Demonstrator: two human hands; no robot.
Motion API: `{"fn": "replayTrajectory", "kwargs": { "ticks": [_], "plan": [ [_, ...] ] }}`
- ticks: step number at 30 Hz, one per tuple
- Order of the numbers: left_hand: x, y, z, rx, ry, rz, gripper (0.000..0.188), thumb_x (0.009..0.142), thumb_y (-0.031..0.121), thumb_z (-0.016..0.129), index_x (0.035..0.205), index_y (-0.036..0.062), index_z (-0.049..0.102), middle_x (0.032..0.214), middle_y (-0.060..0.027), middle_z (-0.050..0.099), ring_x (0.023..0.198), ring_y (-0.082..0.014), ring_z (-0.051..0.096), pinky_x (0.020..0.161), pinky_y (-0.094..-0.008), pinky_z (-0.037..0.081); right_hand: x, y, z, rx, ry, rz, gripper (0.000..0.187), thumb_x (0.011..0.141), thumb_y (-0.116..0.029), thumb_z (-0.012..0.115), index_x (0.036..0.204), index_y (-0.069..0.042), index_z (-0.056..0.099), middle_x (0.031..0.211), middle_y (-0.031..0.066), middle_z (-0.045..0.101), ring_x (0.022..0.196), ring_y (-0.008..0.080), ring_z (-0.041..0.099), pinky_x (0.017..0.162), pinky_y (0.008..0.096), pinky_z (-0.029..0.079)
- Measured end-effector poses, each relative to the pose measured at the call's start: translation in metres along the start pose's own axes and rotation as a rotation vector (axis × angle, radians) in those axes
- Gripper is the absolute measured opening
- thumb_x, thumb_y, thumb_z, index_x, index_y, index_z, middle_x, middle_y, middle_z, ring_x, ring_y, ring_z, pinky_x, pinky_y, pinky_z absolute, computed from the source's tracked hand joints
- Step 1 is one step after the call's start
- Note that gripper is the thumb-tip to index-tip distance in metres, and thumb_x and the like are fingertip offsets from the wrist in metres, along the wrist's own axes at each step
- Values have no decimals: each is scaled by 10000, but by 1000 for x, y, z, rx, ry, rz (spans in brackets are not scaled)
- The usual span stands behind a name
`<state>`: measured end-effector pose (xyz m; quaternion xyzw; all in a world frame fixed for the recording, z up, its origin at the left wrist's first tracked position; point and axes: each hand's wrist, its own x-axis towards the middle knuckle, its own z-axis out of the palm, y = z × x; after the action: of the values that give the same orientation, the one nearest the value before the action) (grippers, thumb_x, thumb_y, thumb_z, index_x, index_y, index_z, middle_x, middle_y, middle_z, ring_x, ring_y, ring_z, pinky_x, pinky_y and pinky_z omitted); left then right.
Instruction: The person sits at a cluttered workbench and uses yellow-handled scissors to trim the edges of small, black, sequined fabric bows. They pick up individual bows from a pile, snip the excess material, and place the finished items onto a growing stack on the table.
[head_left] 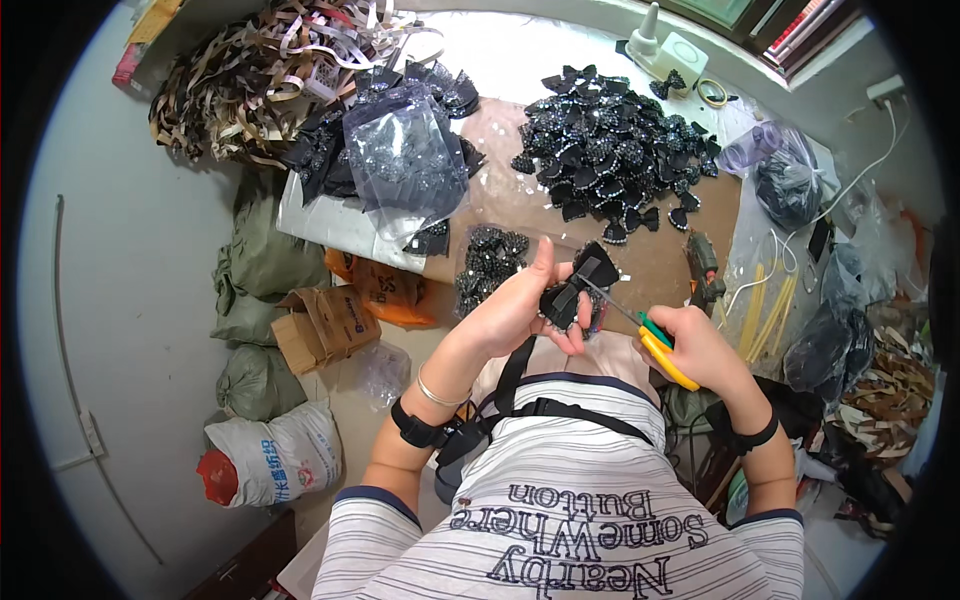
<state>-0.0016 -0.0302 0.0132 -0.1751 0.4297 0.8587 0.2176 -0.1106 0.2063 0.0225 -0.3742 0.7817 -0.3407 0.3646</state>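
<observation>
Over the front edge of the table my left hand (508,308) grips a black bow (592,272) with sparkly trim. Its thumb points up and its fingers curl beneath the bow. On the right, my right hand (702,345) is closed round a pair of scissors (668,362) with yellow and green handles. Their narrow blades reach left, and the tip meets the middle of the bow; how far the blades are apart is too small to tell. Just behind my left hand lies a packed heap of dark sparkly pieces (488,262).
A large pile of black bows (610,150) covers the table's back middle. Left of it, clear plastic bags (405,150) lie on more black pieces, beside tangled ribbon strips (250,85). A glue gun (703,268) and yellow glue sticks (768,312) are at right. Sacks (262,385) stand at the left wall.
</observation>
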Motion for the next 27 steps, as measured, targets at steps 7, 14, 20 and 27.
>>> {"fn": "replayTrajectory", "kwargs": {
  "ticks": [7, 14, 20, 27],
  "plan": [
    [3, 7, 4, -83, 1, 14, 786, 921, 671, 186, 1038, -18, 544, 802, -107, 618, 645, -226, 657, 563, -315, 582, -3, -8, 2, 135, 31, 57, 254, 787, -96, 685, 670, 18, 490, 511, 67, 373, 514, 65, 344, 448, 269, 314],
    [6, 10, 6, 49, 70, 16, 623, 992, 521, 300, 1134, -36, 538, 786, -92, 607, 674, -214, 654, 608, -295, 586, -14, -3, 16, -66, 221, 38, 200, 748, -115, 720, 745, 10, 564, 581, 116, 544, 479, 217, 497, 477, 303, 394],
    [3, 17, 4, 148, 91, 52, 486, 1016, 401, 357, 1126, -33, 544, 746, -60, 588, 686, -169, 651, 612, -253, 573, -17, -4, 12, -53, 224, 36, 194, 702, -119, 724, 728, -32, 553, 610, 115, 576, 529, 297, 580, 494, 341, 452],
    [-2, 23, -3, 172, 11, -42, 398, 1015, 346, 378, 1037, -9, 557, 711, -46, 586, 641, -152, 641, 556, -228, 554, -16, -4, -8, 153, -33, 138, 161, 755, -108, 694, 720, -5, 576, 527, 23, 510, 458, 105, 499, 440, 255, 357]
  ]
}}
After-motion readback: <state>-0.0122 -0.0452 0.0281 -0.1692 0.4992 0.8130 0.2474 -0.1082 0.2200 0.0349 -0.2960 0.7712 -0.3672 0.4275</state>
